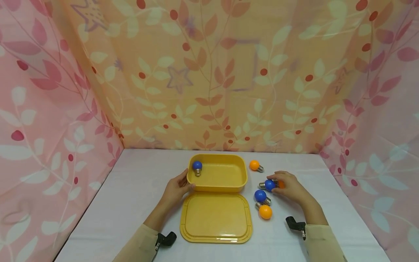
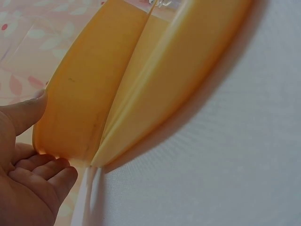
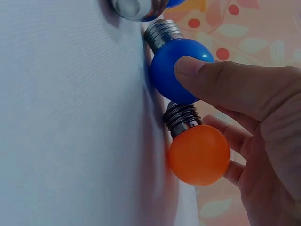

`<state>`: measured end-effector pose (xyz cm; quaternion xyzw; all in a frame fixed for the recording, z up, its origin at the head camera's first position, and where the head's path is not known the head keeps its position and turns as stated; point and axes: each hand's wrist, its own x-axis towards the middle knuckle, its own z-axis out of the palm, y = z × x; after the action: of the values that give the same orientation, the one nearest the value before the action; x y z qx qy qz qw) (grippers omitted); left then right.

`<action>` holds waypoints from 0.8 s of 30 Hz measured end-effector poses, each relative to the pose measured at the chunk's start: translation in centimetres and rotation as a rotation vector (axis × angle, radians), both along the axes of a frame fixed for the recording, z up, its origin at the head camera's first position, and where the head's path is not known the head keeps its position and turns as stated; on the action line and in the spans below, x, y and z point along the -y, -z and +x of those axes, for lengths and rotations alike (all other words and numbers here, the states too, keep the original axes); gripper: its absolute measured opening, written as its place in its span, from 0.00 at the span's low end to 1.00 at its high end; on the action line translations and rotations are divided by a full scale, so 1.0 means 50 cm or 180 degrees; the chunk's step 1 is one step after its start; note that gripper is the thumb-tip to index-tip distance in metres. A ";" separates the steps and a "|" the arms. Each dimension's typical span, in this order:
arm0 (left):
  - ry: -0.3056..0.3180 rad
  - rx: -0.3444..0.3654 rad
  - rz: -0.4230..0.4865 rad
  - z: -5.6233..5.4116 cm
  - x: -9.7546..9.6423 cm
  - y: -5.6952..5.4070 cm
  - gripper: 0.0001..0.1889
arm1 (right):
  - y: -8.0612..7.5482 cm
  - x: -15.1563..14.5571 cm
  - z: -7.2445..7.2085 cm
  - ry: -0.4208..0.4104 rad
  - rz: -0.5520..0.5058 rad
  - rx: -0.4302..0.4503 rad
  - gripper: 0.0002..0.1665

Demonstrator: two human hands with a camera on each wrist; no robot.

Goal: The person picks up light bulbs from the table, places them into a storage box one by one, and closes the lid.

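My left hand [image 1: 176,188] grips the left side of a yellow plastic box [image 1: 222,174]. In the left wrist view its thumb lies on the box wall [image 2: 84,89], with the fingers curled near the corner. One blue light bulb [image 1: 197,165] lies inside the box at the left. To the right of the box, my right hand [image 1: 288,186] holds another blue bulb [image 1: 270,185], its thumb pressed on the round part in the right wrist view. An orange bulb [image 3: 199,155] lies right beside that one, under the hand, with fingers behind it.
In front of the box lies its yellow lid [image 1: 216,218]. Close to the right hand are a blue bulb [image 1: 260,195] and an orange bulb [image 1: 265,212]. Another orange bulb [image 1: 254,165] is farther back. Patterned cloth [image 1: 212,72] surrounds the white table [image 1: 137,174].
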<state>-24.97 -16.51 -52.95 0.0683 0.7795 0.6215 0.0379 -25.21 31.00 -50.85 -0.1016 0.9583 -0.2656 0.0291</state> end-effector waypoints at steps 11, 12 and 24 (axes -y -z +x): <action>0.0029 -0.0021 0.0025 0.006 -0.001 0.002 0.46 | 0.000 -0.001 0.007 -0.0049 -0.0054 -0.0090 0.29; 0.0027 -0.0019 0.0023 0.006 -0.001 0.003 0.46 | -0.001 -0.001 0.008 -0.0043 -0.0066 -0.0095 0.29; 0.0112 -0.0027 0.0146 -0.002 0.000 -0.001 0.45 | -0.030 0.015 0.009 -0.0054 -0.0393 -0.0290 0.29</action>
<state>-25.07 -16.54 -52.90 0.0855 0.7639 0.6381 0.0440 -24.75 30.25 -49.36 -0.1232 0.9395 -0.3190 -0.0187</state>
